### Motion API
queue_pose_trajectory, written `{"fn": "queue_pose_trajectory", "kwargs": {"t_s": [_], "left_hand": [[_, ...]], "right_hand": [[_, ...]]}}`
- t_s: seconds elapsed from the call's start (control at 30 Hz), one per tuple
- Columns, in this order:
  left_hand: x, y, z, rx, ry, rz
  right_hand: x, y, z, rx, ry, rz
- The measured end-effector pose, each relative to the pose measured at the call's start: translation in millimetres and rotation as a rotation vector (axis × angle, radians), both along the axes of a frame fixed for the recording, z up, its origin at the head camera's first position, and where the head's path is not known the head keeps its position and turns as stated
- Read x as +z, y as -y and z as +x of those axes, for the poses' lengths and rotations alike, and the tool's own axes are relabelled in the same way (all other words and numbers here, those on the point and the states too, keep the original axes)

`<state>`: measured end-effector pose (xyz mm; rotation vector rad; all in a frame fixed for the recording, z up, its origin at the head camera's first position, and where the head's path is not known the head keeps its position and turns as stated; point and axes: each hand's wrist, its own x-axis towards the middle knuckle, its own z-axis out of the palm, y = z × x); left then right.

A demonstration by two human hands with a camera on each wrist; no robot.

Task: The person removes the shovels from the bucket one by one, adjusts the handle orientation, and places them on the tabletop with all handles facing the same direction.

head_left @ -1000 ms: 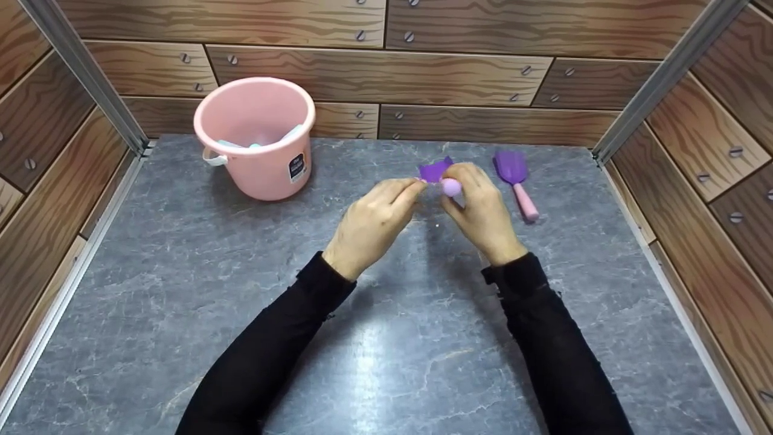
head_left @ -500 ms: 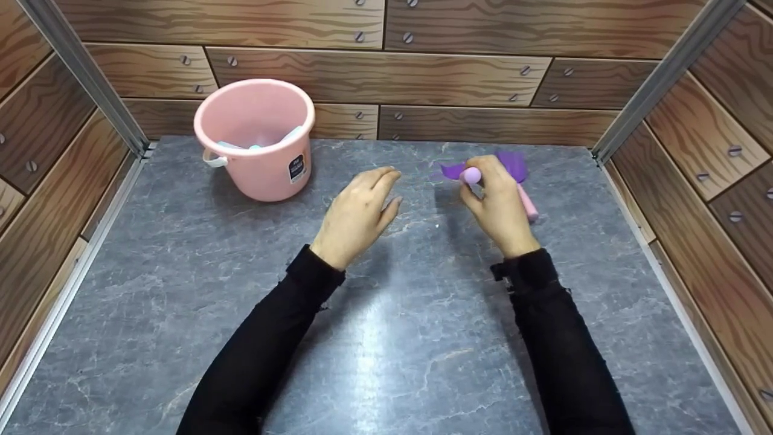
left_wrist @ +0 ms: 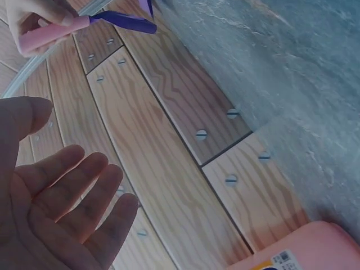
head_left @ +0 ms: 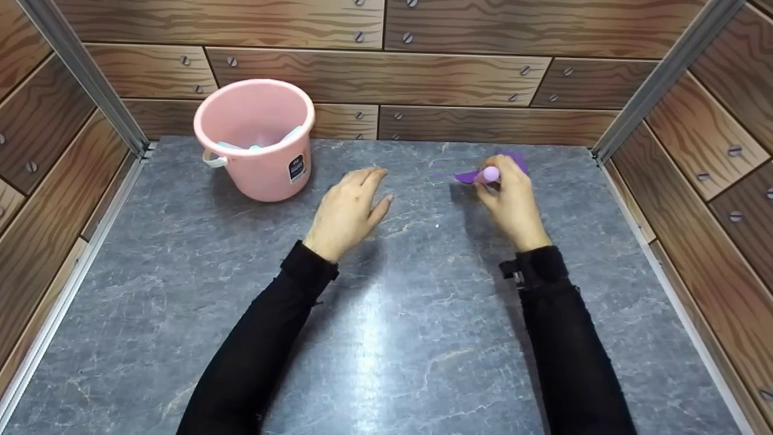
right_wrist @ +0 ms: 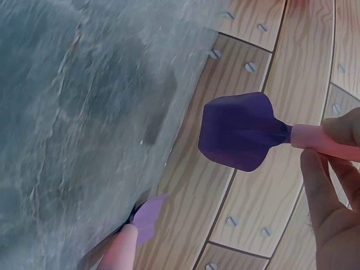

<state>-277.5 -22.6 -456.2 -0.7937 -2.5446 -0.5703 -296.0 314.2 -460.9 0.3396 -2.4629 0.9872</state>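
My right hand (head_left: pixel 513 205) pinches the pink handle of a small toy shovel (right_wrist: pixel 239 132) with a broad purple blade. In the head view the handle's round end points up at the camera and the blade extends to the left. Behind that hand lies a second purple-and-pink shovel (right_wrist: pixel 147 220), mostly hidden from the head camera. My left hand (head_left: pixel 345 211) hovers over the table with its fingers extended and thumb apart, and nothing is in it. It is between the held shovel and a pink bucket (head_left: pixel 269 175).
The bucket stands at the back left, with a white handle joint, a dark label and light blue items inside. Wood-patterned walls (head_left: pixel 447 78) enclose the grey marbled tabletop (head_left: pixel 386 362) at the back and sides. Metal rails (head_left: pixel 670 72) run along the corners.
The two hands were together at the shovel; the left let go and drew back leftward, fingers spreading. My right hand carried the shovel rightward, now overlapping the second shovel in the head view.
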Motion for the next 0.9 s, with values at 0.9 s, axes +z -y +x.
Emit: {"fn": "queue_pose_trajectory", "kwargs": {"t_s": [0.9], "left_hand": [[-12.3, 7.0, -10.0, 0.042, 0.067, -0.203]], "right_hand": [[-4.6, -19.3, -3.2, -0.029, 0.101, 0.016]]}}
